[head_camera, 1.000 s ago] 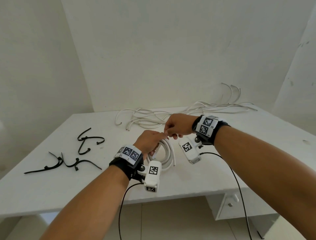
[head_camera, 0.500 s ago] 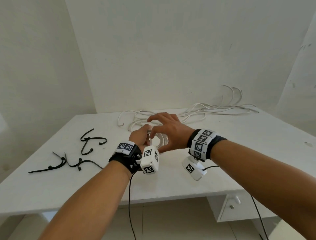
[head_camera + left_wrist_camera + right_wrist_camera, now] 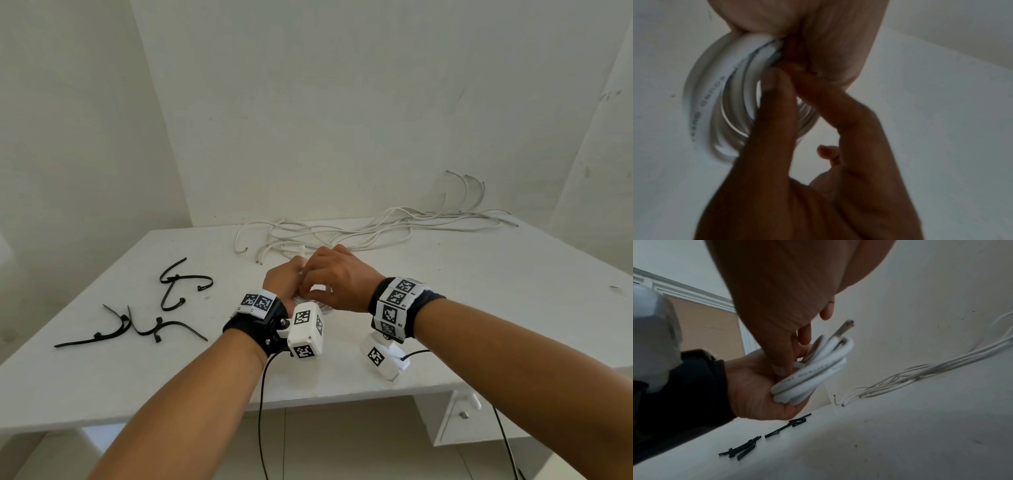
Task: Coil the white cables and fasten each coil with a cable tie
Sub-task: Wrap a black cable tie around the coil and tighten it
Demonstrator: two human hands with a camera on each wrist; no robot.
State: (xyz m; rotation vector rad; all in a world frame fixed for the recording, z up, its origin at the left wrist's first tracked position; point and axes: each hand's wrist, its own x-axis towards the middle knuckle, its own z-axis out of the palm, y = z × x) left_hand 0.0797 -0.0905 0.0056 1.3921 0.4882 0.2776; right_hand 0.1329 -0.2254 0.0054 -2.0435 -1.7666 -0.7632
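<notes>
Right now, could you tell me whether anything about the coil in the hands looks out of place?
One thing: a cut cable end sticks straight out of the coil instead of lying along the loops. The left hand cups the coil, the right hand pinches it. No cable tie is on it.

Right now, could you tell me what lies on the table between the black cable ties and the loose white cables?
Only bare white table, as the head view shows, separates the black cable ties from the loose white cables.

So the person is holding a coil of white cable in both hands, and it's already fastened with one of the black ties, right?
Not fastened: the right wrist view shows the coil bare in the left hand and right hand, and the black ties lie loose on the table.
</notes>
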